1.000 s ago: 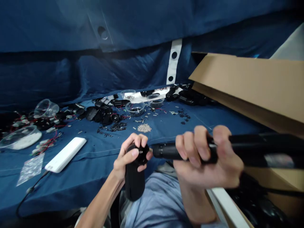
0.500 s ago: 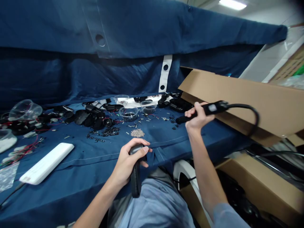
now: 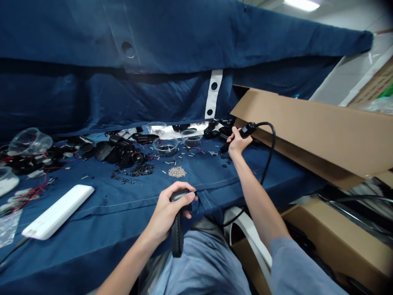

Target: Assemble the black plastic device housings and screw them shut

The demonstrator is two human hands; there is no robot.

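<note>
Near the table's front edge, my left hand (image 3: 166, 211) is closed around a black plastic housing (image 3: 177, 237) with a long handle hanging down; the fingers hide much of its upper end. My right hand (image 3: 239, 143) grips a black corded electric screwdriver (image 3: 248, 129) farther back on the right, its tip end pointing left and down. From its rear, the black cable (image 3: 272, 149) curves down toward the table edge. Between the hands and the bowls lie a pile of small silvery screws (image 3: 177, 171) and a heap of small black parts (image 3: 143, 170).
Clear plastic bowls (image 3: 166, 146) and black housings (image 3: 118, 149) line the back of the blue-covered table. A white power strip-like bar (image 3: 59, 211) lies at left, near red wires (image 3: 38, 190). A large cardboard box (image 3: 313, 131) bounds the right side; another open box (image 3: 337, 233) stands below.
My right hand has carried the electric screwdriver left and away from me, toward the back of the table, its cable following. My left hand keeps the black housing in nearly the same place.
</note>
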